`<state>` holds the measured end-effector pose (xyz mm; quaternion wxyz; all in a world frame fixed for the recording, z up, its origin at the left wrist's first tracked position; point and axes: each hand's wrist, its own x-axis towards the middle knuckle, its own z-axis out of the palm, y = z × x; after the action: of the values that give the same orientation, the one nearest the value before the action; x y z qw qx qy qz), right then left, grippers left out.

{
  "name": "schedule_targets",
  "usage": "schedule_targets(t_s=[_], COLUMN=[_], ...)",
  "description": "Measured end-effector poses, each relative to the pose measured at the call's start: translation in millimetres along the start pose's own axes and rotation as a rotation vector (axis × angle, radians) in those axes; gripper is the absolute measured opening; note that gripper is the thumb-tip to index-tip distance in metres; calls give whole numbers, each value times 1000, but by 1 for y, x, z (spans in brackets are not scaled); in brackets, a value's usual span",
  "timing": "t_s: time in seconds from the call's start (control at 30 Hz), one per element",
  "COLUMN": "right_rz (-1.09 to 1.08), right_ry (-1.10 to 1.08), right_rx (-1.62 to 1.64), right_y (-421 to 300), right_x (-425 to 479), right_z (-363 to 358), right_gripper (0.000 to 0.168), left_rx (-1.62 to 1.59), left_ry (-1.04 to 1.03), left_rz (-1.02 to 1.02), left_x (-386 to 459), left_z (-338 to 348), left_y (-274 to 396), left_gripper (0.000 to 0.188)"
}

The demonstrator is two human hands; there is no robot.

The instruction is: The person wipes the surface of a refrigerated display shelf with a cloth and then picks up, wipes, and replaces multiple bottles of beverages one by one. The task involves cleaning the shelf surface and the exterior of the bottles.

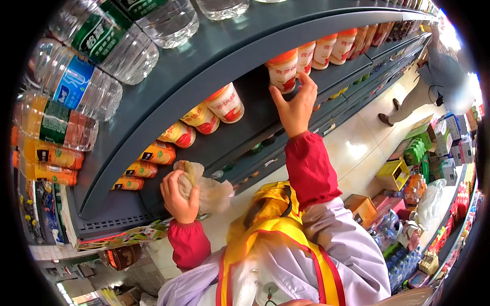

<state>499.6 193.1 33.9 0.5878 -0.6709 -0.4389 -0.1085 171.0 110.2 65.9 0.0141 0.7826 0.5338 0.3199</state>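
My right hand (296, 101) has its thumb and fingers around the lower part of a white drink bottle (283, 70) with an orange cap, on the grey metal shelf (252, 91). Similar bottles (324, 51) stand in a row just beyond it. Bunched in my left hand (180, 197) is a beige cloth (203, 187), held by the shelf's near edge. Left of a bare stretch of shelf stand another white bottle (226, 103), yellow-and-white bottles (178, 134) and several orange drink bottles (157, 153).
Clear water bottles (111, 42) and orange drinks (57, 164) line the shelf above, whose curved front edge (183, 84) overhangs my hands. Lower shelves run along the aisle. Boxes (361, 210) and bagged goods cover the floor at right. Another person (428, 80) stands farther down the aisle.
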Motion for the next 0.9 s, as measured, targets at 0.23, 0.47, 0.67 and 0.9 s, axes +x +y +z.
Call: schedule_targets(t_s=[0.23, 0.47, 0.67, 0.9], right_rz=[50, 56, 49, 194], right_ry=[-96, -357, -682, -838], right_rx=[-32, 199, 471, 393], right_y=[7, 21, 84, 148], right_x=[17, 26, 22, 12], right_z=[13, -53, -135, -212], right_gripper=[74, 62, 44, 49], left_rx=[-52, -161, -208, 104], left_ry=[18, -50, -70, 31], left_rz=[-83, 88, 197, -60], left_x=[2, 16, 47, 115], left_z=[0, 29, 57, 128], left_y=[9, 71, 154, 218], left_gripper=[41, 39, 43, 76])
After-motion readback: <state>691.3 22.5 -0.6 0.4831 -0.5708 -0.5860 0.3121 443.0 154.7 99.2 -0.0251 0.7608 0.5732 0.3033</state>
